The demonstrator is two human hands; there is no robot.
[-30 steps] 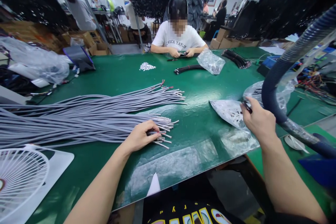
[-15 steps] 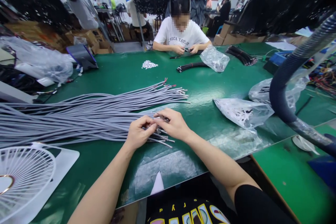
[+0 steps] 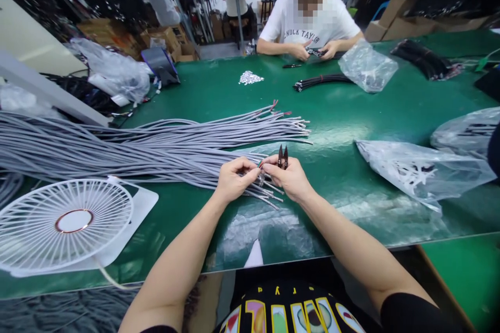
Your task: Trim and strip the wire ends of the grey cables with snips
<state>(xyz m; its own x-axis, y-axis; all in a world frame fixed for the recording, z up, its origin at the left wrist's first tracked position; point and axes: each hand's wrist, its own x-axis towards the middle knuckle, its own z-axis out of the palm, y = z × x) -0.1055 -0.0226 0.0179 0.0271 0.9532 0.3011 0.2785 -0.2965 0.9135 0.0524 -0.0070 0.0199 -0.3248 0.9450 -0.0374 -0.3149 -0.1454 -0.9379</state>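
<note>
A long bundle of grey cables [image 3: 128, 148] lies across the green table [image 3: 351, 114], with stripped wire ends near the middle. My left hand [image 3: 233, 179] pinches the end of one grey cable at the near edge of the bundle. My right hand [image 3: 289, 177] faces it, fingers closed round small dark snips [image 3: 283, 156] whose two blades stick up above the hand. The fingertips of both hands meet over the thin wire ends [image 3: 261, 173].
A white desk fan [image 3: 66, 223] lies at the near left. Clear plastic bags [image 3: 422, 171] lie at the right. Across the table a person in a white T-shirt [image 3: 308, 23] handles black cables [image 3: 318, 81], beside a small pile of white parts [image 3: 250, 78].
My right hand has come from the plastic bag at the right to the cable ends, now with snips in it. The camera has tilted down and closer.
</note>
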